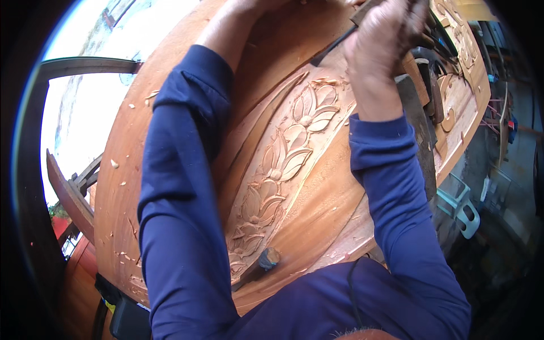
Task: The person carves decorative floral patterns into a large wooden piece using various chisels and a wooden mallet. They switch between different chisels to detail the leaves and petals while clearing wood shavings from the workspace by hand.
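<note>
A reddish-brown wooden panel (317, 198) lies under my arms, with a band of carved flowers and leaves (283, 158) running along it. My right hand (382, 42) is raised over the panel's far right part. Its fingers look closed, but motion blurs them and what they grip cannot be made out. Close beside that hand, a dark, narrow tool shaft (334, 46) reaches down to the wood near the far end of the carving. At the top edge, my left hand (263, 4) is mostly cut off, and its fingers are hidden.
A short tool with a blue-grey end (269, 259) rests on the near end of the carving. Several dark-bladed tools and wood pieces (428, 85) lie at right, by another carved piece (453, 107). Wood chips (115, 164) dot the left side. A pale teal plastic stool (462, 207) stands right.
</note>
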`<action>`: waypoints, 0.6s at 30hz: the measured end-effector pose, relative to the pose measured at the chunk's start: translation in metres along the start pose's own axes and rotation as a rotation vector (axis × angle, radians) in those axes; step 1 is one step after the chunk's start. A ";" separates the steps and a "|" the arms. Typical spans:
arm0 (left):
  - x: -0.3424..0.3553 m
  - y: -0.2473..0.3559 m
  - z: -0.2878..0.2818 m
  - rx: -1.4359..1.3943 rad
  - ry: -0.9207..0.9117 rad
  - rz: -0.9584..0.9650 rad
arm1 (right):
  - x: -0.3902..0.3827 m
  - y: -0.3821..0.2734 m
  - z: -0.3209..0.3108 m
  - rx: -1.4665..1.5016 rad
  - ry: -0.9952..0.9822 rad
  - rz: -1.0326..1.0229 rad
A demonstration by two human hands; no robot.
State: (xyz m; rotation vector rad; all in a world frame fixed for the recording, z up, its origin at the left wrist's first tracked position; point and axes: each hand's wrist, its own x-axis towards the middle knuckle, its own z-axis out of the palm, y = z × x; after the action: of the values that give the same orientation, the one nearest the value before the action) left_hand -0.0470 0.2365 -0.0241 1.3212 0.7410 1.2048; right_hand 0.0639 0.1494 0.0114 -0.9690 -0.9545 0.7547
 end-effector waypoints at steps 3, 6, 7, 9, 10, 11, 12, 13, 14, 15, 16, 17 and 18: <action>-0.023 0.011 -0.007 0.052 0.042 -0.023 | 0.000 -0.023 -0.021 -0.182 -0.075 -0.247; -0.054 0.025 -0.019 0.110 0.114 -0.044 | -0.013 -0.053 -0.074 -0.105 -0.294 -0.187; -0.067 0.031 -0.025 0.130 0.147 -0.052 | -0.031 -0.066 -0.070 0.065 -0.208 -0.056; -0.091 0.043 -0.029 0.136 0.210 -0.046 | -0.038 -0.065 -0.068 0.335 -0.220 0.107; -0.104 0.048 -0.028 0.121 0.249 -0.033 | -0.033 -0.058 -0.064 0.406 -0.204 0.077; -0.120 0.056 -0.025 0.045 0.281 -0.053 | -0.032 -0.051 -0.055 0.484 -0.189 0.051; -0.140 0.074 -0.006 0.034 0.425 -0.010 | -0.033 -0.049 -0.049 0.437 -0.216 -0.007; -0.162 0.071 -0.022 0.220 0.304 0.127 | -0.036 -0.055 -0.044 0.259 -0.318 -0.126; -0.187 0.076 -0.029 0.053 0.325 0.153 | -0.043 -0.057 -0.039 0.070 -0.448 -0.276; -0.211 0.089 -0.025 0.189 0.362 0.030 | -0.057 -0.058 -0.033 -0.028 -0.604 -0.408; -0.233 0.097 -0.023 0.163 0.442 0.014 | -0.075 -0.060 -0.022 -0.068 -0.742 -0.524; -0.259 0.108 -0.025 0.148 0.532 -0.006 | -0.096 -0.060 -0.008 -0.076 -0.884 -0.637; -0.284 0.114 -0.025 0.120 0.618 -0.022 | -0.116 -0.059 0.004 -0.079 -1.028 -0.742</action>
State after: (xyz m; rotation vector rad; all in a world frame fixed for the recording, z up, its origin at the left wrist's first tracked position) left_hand -0.1747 -0.0399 0.0187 1.0271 1.2771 1.5907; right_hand 0.0203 0.0282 0.0293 -0.1609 -2.0910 0.5421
